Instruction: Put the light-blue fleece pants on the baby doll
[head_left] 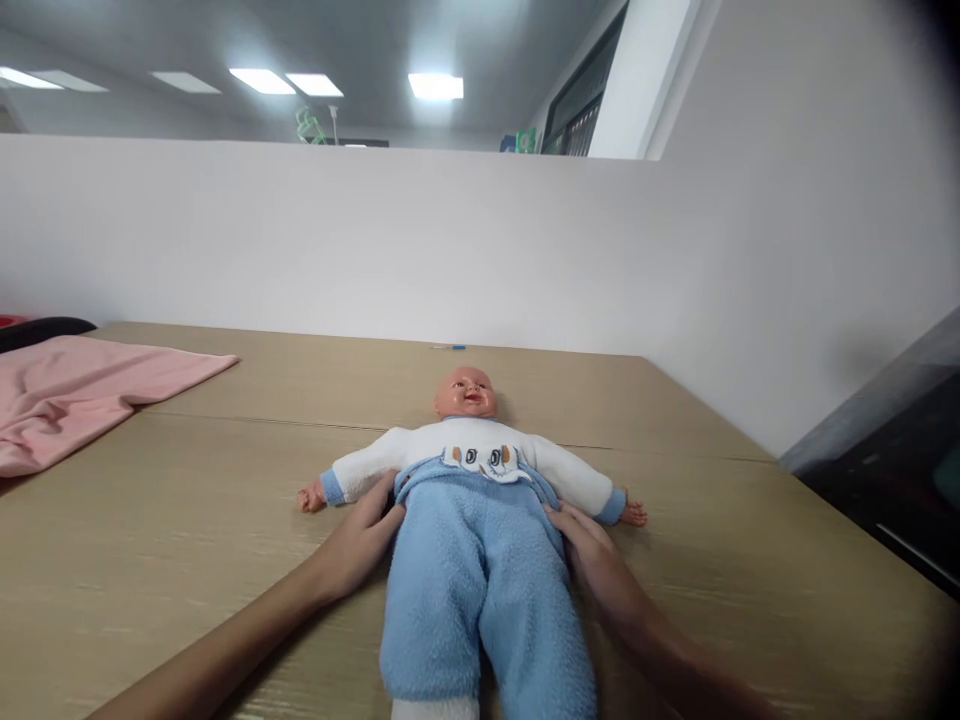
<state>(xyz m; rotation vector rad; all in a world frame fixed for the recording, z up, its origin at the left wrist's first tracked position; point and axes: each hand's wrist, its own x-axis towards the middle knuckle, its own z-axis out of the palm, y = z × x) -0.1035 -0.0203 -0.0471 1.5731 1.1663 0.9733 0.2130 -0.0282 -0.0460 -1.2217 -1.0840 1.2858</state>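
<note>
A baby doll point(466, 392) lies on its back on the table, head away from me and arms stretched out sideways. It wears a white top point(427, 440) with blue cuffs and an animal-face patch at the belly, and fluffy light blue trousers point(439, 570). My left hand point(364, 535) holds the left side of the trousers at the waist, thumb on the cloth, other fingers partly tucked behind. At the opposite hip, my right hand point(596, 550) grips the other side of the waist. Its fingertips are partly hidden by the cloth.
A pink cloth point(82, 395) is spread on the wooden table point(225, 560) at the left, near a black and red object point(45, 328). A thin blue-and-white stick point(454, 347) lies by the white partition point(337, 240). A dark object point(892, 460) stands at right.
</note>
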